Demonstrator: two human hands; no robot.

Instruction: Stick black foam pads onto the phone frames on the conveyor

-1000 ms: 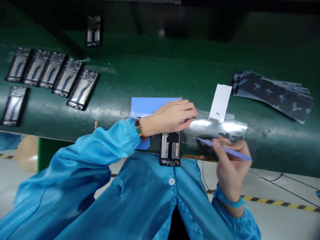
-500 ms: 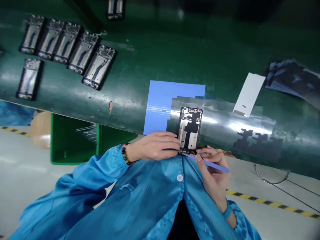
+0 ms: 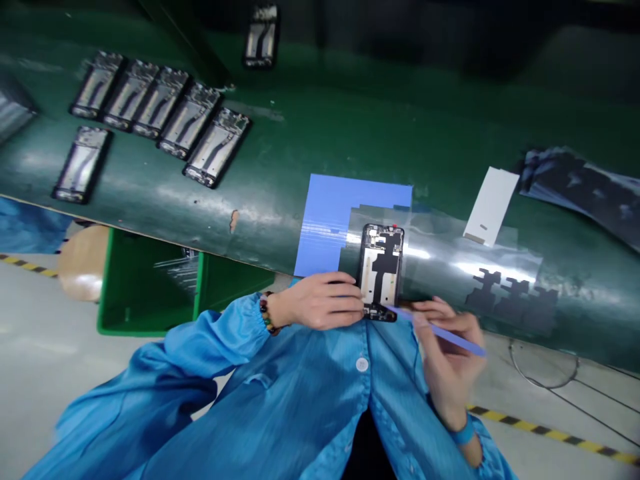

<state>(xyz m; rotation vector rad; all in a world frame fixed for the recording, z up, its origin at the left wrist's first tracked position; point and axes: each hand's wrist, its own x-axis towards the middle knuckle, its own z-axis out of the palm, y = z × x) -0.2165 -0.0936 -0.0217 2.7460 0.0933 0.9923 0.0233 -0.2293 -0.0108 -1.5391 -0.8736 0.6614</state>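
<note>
On a green bench (image 3: 310, 140), a left hand (image 3: 320, 301) clamped a phone frame's (image 3: 381, 270) near end while the right hand (image 3: 447, 353) pinched blue tweezers (image 3: 440, 331) at that same edge, apparently mid-fitting, needing steady tip placement.

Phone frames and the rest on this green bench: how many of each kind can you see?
Phone frames: 8, one held by the left hand
Blue sheet: 1
White strip: 1
Blue stick, in the right hand: 1
Total: 11
</note>
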